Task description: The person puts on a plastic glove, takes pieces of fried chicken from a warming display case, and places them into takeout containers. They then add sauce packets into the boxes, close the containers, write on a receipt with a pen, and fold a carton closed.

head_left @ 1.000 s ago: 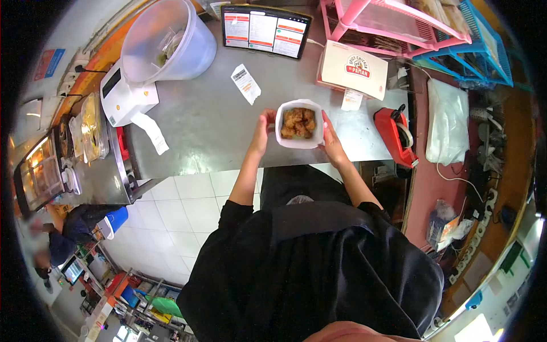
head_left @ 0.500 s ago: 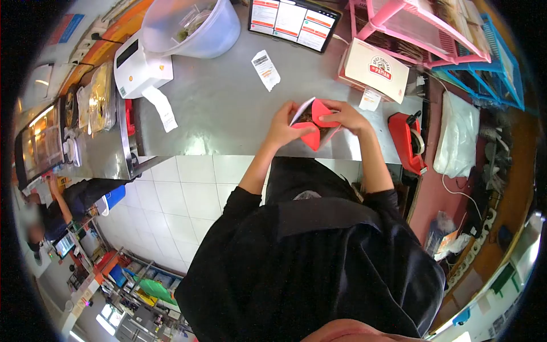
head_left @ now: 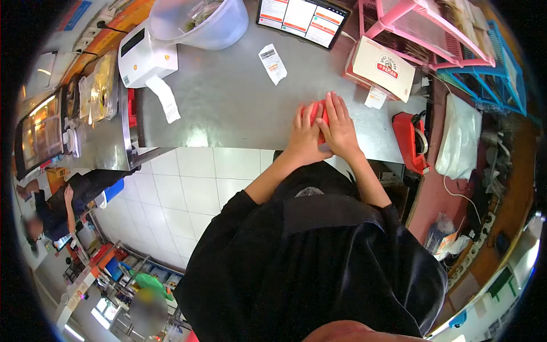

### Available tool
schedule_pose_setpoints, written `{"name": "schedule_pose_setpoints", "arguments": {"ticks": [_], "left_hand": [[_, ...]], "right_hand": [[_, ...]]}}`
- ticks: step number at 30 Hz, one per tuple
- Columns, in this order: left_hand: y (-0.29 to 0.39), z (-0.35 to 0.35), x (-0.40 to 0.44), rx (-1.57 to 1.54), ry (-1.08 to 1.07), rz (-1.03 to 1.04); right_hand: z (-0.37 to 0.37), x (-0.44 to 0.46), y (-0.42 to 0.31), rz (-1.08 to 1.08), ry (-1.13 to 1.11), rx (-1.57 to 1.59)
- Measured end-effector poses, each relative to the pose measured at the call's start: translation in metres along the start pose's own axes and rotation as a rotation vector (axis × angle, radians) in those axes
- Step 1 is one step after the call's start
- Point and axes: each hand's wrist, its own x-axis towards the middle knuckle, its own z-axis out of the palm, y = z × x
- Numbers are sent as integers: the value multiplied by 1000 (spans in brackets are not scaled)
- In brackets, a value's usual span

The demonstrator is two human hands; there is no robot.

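A small red food box (head_left: 323,118) is between my two hands over the metal counter's front edge, mostly covered by my fingers. My left hand (head_left: 306,134) holds its left side, fingers bent over the top. Across the top and right side lies my right hand (head_left: 341,126), its fingers long and close together, pressing on the box. Both thumbs come near each other in front. The contents are hidden now. Beyond my hands a printed paper slip (head_left: 273,64) lies on the counter, and a larger printed carton (head_left: 380,68) with a slip attached stands to the right.
A white label printer (head_left: 147,60) with a hanging paper strip and a translucent tub (head_left: 211,25) stand at left. A tablet (head_left: 302,21) and pink rack (head_left: 421,28) are behind. At right is a red tape dispenser (head_left: 409,142). Another person (head_left: 60,205) stands far left.
The box's red flaps stood open with brown food showing; now they are folded down under my hands. My right hand has moved over the top. My view has shifted slightly.
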Motion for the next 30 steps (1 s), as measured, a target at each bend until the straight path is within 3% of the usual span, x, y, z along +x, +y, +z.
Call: {"name": "schedule_pose_setpoints", "arguments": {"ticks": [4, 7, 8, 11, 17, 30], "left_hand": [[-27, -12, 11, -316, 48, 61], [-46, -9, 18, -378, -17, -3], [-48, -5, 20, -417, 21, -15], [-44, -6, 22, -442, 34, -27], [-43, 22, 14, -459, 216, -71], [-35, 30, 16, -465, 243, -110]], "right_hand": [[-24, 5, -1, 115, 131, 113], [-46, 6, -12, 322, 30, 343], [-41, 6, -8, 239, 120, 337], [-32, 6, 0, 244, 83, 389], [-21, 8, 12, 466, -153, 530], [-24, 13, 14, 494, -213, 665]]}}
